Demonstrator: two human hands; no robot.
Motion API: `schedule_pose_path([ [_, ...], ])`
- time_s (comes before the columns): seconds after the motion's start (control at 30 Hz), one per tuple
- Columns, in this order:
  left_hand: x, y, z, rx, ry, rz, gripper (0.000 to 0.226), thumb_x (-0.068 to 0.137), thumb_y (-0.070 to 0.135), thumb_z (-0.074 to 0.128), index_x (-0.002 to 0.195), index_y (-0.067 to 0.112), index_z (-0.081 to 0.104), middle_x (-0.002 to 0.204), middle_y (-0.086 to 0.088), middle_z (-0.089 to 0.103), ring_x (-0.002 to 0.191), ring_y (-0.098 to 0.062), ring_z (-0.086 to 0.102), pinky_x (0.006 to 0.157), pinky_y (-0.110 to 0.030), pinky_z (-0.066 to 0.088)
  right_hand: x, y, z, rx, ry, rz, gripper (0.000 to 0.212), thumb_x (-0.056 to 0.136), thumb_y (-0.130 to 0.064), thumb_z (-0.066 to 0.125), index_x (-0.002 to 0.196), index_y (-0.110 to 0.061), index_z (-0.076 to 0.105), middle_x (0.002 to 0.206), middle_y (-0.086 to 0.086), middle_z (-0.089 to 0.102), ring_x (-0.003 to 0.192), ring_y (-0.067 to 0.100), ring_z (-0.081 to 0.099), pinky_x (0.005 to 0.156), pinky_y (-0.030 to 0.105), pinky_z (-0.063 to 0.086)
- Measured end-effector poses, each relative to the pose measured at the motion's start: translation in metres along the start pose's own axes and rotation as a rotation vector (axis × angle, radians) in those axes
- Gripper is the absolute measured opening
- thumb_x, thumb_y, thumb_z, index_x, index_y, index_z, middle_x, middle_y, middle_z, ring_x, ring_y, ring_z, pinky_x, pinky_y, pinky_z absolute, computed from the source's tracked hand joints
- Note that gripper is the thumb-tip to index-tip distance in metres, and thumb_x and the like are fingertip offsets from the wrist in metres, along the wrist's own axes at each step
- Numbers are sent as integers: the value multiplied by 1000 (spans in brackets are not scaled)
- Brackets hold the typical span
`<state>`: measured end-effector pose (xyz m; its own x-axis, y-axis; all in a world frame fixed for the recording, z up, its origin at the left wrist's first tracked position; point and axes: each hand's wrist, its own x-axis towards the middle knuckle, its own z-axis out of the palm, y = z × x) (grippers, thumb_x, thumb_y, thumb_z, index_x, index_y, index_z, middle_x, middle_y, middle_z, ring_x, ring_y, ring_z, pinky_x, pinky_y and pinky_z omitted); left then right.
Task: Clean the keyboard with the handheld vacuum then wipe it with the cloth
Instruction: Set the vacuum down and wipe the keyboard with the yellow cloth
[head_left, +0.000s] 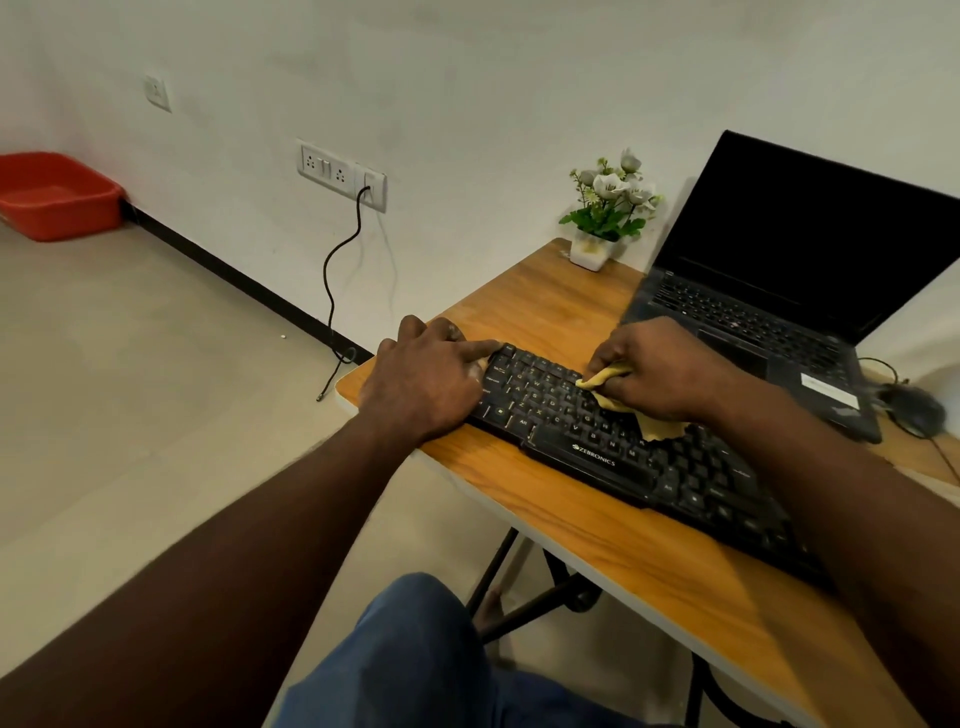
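Observation:
A black keyboard lies slantwise on the wooden table. My left hand rests on the keyboard's left end, index finger stretched along its top corner, the other fingers curled over the edge. My right hand grips a bunched yellow cloth and presses it onto the keys near the middle of the upper rows. Part of the cloth shows under my right wrist. No handheld vacuum is in view.
An open laptop with a dark screen stands behind the keyboard at the right. A small potted plant sits at the table's far corner. A black mouse lies at the right edge. A red tub rests on the floor far left.

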<state>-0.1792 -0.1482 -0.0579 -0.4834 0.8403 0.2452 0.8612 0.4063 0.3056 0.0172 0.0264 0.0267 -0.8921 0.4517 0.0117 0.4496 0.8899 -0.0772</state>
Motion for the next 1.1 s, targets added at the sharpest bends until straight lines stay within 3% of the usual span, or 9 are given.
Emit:
schedule_pose_path([
  [0.23, -3, 3, 0, 19, 80, 39, 45, 103, 42, 38, 146, 46, 52, 142, 3, 54, 128, -23, 39, 98, -46, 40, -21, 12, 9, 45, 68, 23, 23, 89, -14, 72, 101, -31, 82, 94, -14, 67, 90, 12, 64, 77, 33, 53],
  [0.37, -18, 18, -2, 16, 230, 221, 46, 104, 53, 37, 137, 33, 64, 134, 5, 63, 120, -21, 48, 89, -40, 48, -20, 8, 13, 54, 107, 43, 27, 86, -9, 70, 100, -28, 82, 92, -12, 64, 89, 16, 64, 72, 29, 48],
  [0.5, -26, 42, 0, 129, 107, 367, 69, 99, 74, 22, 148, 36, 51, 147, 5, 53, 129, -21, 42, 100, -44, 42, -22, 7, 14, 51, 122, 53, 25, 88, -11, 71, 103, -28, 82, 98, -7, 70, 89, 15, 62, 71, 28, 45],
  [0.63, -22, 43, 1, 141, 11, 304, 83, 91, 84, 6, 154, 41, 41, 154, 6, 43, 136, -21, 32, 105, -48, 36, -30, 9, 12, 45, 105, 47, 26, 92, -14, 70, 110, -29, 80, 107, -5, 72, 98, 17, 64, 81, 37, 55],
  [1.1, -20, 42, 5, 118, 23, 316, 85, 89, 88, 7, 153, 44, 41, 154, 9, 43, 135, -20, 32, 104, -48, 37, -87, 55, -7, -38, 10, 79, 22, 95, -22, 72, 114, -32, 78, 116, -8, 70, 106, 14, 64, 89, 38, 54],
])
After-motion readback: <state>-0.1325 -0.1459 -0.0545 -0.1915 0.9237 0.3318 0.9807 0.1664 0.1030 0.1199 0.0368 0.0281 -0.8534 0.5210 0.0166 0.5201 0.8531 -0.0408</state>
